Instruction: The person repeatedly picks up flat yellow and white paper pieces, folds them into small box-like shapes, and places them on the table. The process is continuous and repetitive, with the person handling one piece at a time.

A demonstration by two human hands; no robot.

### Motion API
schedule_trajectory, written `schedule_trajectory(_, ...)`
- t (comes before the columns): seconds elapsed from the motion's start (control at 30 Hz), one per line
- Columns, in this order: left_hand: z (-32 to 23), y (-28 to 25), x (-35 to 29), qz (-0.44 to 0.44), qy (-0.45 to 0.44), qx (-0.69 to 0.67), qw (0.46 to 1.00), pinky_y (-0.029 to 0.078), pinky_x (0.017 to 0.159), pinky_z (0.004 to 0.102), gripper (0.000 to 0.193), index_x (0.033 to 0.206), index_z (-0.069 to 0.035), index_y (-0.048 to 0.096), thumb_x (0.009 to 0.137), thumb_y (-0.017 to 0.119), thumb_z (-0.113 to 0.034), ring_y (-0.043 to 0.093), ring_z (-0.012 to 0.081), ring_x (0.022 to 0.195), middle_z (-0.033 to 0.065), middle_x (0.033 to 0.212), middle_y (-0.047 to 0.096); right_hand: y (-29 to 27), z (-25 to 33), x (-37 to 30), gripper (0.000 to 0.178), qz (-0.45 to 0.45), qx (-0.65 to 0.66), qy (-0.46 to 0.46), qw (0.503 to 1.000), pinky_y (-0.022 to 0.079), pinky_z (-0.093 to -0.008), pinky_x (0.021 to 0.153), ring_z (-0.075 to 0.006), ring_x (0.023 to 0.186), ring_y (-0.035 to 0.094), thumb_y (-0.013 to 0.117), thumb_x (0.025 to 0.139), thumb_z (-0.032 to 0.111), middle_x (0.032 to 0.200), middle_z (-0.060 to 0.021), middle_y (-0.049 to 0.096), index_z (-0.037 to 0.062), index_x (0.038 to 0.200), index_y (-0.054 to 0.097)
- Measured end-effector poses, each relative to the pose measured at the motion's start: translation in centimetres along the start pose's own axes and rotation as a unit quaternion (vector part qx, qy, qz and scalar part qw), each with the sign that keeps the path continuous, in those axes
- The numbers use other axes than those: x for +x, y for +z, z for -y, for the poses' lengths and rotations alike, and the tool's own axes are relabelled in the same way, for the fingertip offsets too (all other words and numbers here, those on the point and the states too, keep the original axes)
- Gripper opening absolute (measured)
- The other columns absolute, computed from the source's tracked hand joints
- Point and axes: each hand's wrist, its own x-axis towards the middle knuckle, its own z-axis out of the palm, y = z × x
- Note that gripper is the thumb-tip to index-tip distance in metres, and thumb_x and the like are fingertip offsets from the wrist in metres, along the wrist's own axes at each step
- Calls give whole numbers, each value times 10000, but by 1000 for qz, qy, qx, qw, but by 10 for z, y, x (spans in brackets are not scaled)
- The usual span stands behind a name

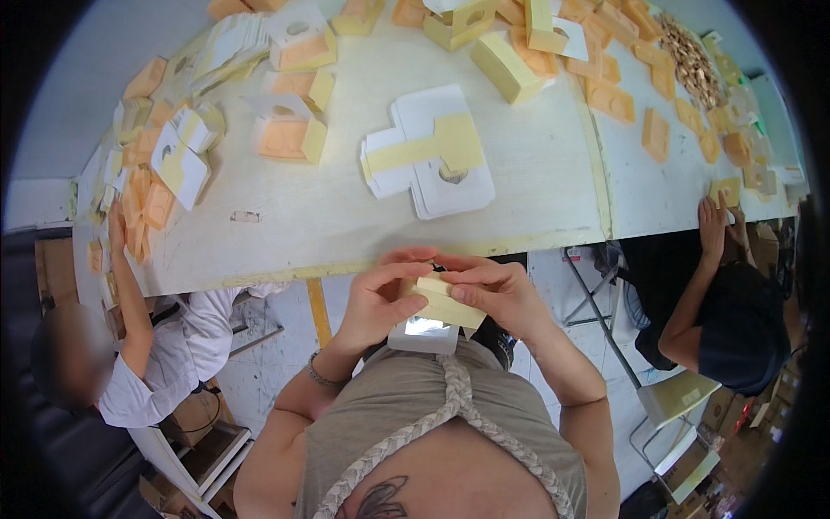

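Just off the near edge of the table, in front of my body, I hold a small pale-yellow and white card box, partly folded, with a white flap hanging toward me. My left hand grips its left side, thumb on the yellow face. On its right side my right hand pinches the upper panel between thumb and fingers. What lies inside the box is hidden. Beyond my hands a pile of flat white and yellow box blanks, with a round cut-out, lies on the table.
Open boxes with orange trays stand left on the white table. Loose orange trays and a heap of small copper-coloured pieces lie far right. One person works at the left, another at the right.
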Motion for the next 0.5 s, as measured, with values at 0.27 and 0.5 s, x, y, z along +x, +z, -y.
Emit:
schedule_trajectory(0.27,1,-2,-1,-59,-35,-63,996,416,944,353,96,904,7,603,812,613,-14,507,252,1138,91,1083,519,14,-37,-23,613,-74,-240,-204,946,405,-368,969,-308,1175,488,786,667,114,1294,-160,487,38,1214,521)
schedule_trajectory(0.5,7,-27,28,-89,89,-45,991,370,1004,399,182,1036,6,571,891,540,-98,406,250,1241,127,1281,453,-10,41,29,509,-3,-345,-95,934,443,-305,918,-171,1054,576,765,686,87,1112,-104,626,48,1159,581)
